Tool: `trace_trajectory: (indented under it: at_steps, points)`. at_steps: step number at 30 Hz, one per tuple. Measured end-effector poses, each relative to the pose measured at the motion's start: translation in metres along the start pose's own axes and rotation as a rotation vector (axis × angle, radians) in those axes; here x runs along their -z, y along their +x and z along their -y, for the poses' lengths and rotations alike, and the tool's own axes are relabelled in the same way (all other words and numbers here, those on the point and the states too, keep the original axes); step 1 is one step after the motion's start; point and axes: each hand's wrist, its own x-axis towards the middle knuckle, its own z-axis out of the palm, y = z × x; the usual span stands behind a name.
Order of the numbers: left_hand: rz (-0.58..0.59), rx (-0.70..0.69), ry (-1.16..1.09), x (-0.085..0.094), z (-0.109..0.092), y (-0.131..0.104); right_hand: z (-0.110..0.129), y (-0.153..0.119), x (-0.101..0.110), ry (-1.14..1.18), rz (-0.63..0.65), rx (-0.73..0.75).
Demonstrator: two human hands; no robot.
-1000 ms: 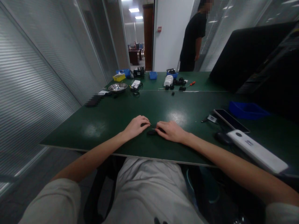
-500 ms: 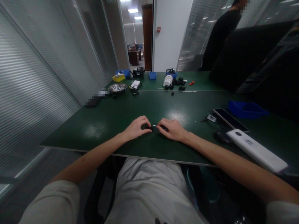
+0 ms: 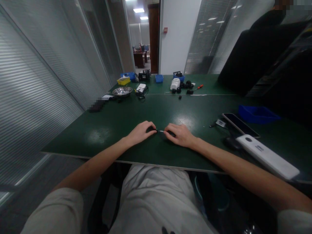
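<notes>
Far left: we note a pixelated dark item (image 3: 96,105) near the edge of the green table (image 3: 80,130).
Bowl: metal, shallow, near the yellow tray (image 3: 123,81); small contents we cannot identify.
Blue bin (image 3: 131,76): just behind the yellow tray.
White box (image 3: 141,87): dark cable beside it, to the right of the bowl (image 3: 122,91).
Left hand (image 3: 142,132): low over the near part of the table, thumb and forefinger together on a small piece (image 3: 157,130), dark with a touch of green.
Black device (image 3: 144,75): at the far edge, behind the white box.
Small basket (image 3: 159,78): blue, near the far edge.
Rod (image 3: 161,131): thin, pale, lying level between the two hands; whether it enters the small piece we cannot tell.
White device (image 3: 175,84): black round parts (image 3: 187,85) to its right; a black block (image 3: 180,97) in front.
Full basket (image 3: 178,76): blue, holding black items, behind the white device.
Right hand (image 3: 180,134): thumb and forefinger clamped on the rod, other fingers curled; what lies in the palm we cannot make out.
Screwdriver (image 3: 200,86): orange handle, right of the black parts.
Tag (image 3: 220,123): white, left of the phone (image 3: 240,125).
Mouse (image 3: 231,143): black, left of the long white case (image 3: 267,156).
Blue tray (image 3: 258,115): behind the phone.
Far right: a person (image 3: 268,20) in dark clothing, partly hidden behind a large black panel (image 3: 258,55).
</notes>
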Motion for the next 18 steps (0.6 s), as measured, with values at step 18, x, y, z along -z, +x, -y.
trace_trajectory:
  at_steps: [18]
  points:
    - [-0.001, 0.042, 0.008, -0.009, -0.0029, 0.0035, -0.0005, -0.0003, -0.0009, -0.02, -0.004, 0.022]
